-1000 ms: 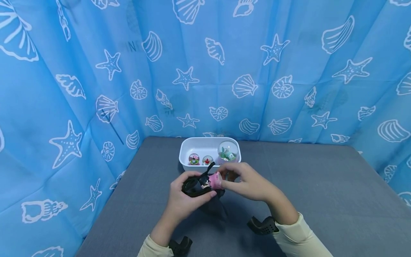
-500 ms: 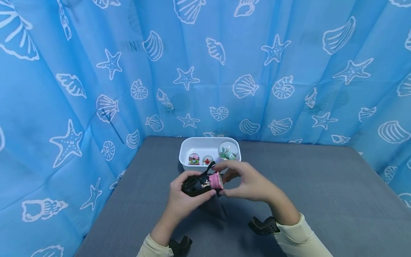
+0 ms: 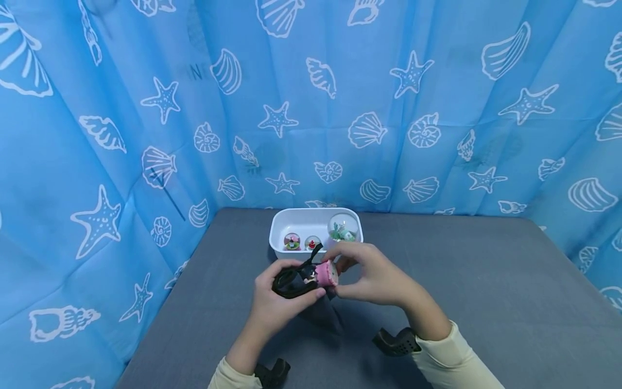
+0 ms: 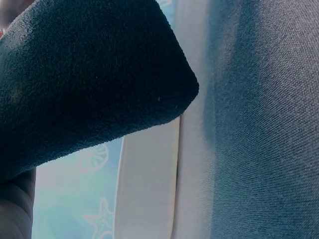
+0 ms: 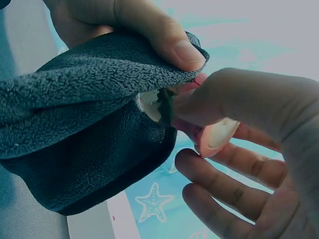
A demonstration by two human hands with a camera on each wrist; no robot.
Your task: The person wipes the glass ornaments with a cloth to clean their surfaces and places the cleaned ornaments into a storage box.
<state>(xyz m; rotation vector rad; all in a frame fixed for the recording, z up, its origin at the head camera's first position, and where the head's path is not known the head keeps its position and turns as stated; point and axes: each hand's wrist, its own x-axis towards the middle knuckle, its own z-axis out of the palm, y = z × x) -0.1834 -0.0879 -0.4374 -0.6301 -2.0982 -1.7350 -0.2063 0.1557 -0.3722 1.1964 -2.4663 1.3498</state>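
My left hand [image 3: 277, 294] grips a dark fuzzy cloth [image 3: 291, 283], which is bunched in its palm and hangs down below the fingers. Out of the cloth's folds sticks a small snow globe with a pink base [image 3: 327, 274], lying on its side with the base facing right. My right hand [image 3: 374, 275] pinches it between thumb and forefinger. In the right wrist view, the base's pale underside [image 5: 223, 133] shows beyond the thumb, and the other fingers are spread. Cloth [image 4: 99, 74] fills much of the left wrist view and hides the left fingers there.
Behind the hands, a white bin [image 3: 301, 216] holds two small snow globes [image 3: 292, 241] and a larger globe [image 3: 343, 228] with green and white figures inside. The grey table [image 3: 461, 286] ends at a blue seashell-print curtain [image 3: 311, 108].
The right fingers have shifted on the base, the thumb moving lower and the fingers spreading around it. More of the pink base's underside shows. The left hand keeps its grip on the cloth.
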